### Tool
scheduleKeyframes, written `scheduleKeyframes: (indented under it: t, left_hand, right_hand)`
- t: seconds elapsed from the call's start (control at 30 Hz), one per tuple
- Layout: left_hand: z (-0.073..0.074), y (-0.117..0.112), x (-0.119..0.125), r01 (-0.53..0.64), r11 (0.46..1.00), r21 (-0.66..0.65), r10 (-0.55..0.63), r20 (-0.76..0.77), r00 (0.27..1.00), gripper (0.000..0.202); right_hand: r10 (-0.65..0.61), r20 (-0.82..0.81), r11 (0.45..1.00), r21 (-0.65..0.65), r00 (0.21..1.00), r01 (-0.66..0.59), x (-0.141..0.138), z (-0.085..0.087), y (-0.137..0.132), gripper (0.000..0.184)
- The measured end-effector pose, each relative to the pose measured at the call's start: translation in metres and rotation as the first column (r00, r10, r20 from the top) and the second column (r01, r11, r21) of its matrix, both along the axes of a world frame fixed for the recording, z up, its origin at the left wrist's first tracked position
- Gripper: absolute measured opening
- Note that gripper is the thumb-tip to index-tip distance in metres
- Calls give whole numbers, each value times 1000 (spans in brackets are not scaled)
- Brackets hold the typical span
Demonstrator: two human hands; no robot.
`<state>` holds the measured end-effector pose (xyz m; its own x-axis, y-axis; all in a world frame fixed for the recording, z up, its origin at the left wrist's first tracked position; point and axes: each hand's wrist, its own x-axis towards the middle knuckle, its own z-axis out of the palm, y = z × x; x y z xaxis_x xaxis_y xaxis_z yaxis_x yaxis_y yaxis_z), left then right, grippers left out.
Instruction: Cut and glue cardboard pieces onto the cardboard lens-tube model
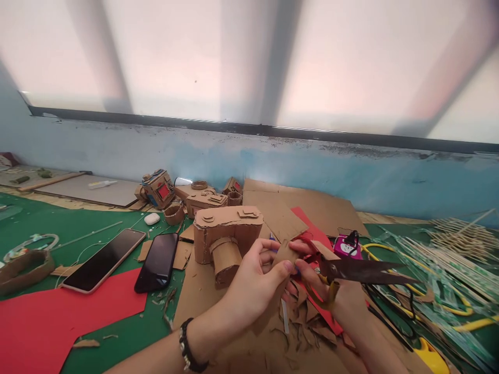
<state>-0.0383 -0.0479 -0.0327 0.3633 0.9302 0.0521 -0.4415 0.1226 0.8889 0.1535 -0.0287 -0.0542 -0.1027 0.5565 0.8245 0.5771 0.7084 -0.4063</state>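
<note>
My left hand (pixel 249 283) pinches a small piece of brown cardboard (pixel 286 252) between thumb and fingers. My right hand (pixel 345 304) has a pair of scissors (pixel 362 271) hooked on its fingers, blades apart and pointing right. Its fingertips also touch the cardboard piece; part of them is hidden. Just left of the hands stands a camera-shaped cardboard model (pixel 230 223) with a round lens tube. Beneath both hands lie curled cardboard scraps (pixel 307 322) and a thin white stick (pixel 285 317) on a cardboard sheet (pixel 234 332).
Two phones (pixel 104 259) and red paper (pixel 58 322) lie on the left. More cardboard models (pixel 159 188) stand behind, by the wall. On the right are a purple box (pixel 346 246), yellow cable (pixel 463 306) and wooden sticks (pixel 463 239). A yellow tool (pixel 431 356) sits at lower right.
</note>
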Motion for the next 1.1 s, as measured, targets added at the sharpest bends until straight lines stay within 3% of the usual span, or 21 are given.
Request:
scheduleKeyframes:
  t: [0.13,0.23,0.4,0.53,0.8,1.1]
  left_hand:
    - [1,2,-2,-64,998,1,64,21,998,76]
    - [3,5,-5,-38,999,-20,38,24,999,80]
    - [1,3,-7,49,985,-166,-41,53,998,70]
    - [-3,3,-5,79,975,-210,-70,50,996,67]
    - [-1,7,-8,23,987,-156,-41,-111,993,68]
    - [-3,7,-5,105,989,-104,-111,-54,992,67]
  right_hand:
    - [34,55,999,-2,998,-34,2,-3,2,28]
    - [38,92,998,38,995,-42,1,-3,2,30]
    - [10,191,976,211,981,-51,5,2,2,35]
    - [-39,282,948,314,959,-54,9,6,4,40]
    - [-66,453,924,364,889,-117,15,19,0,44]
    - [-43,403,920,373,914,-122,13,17,-2,40]
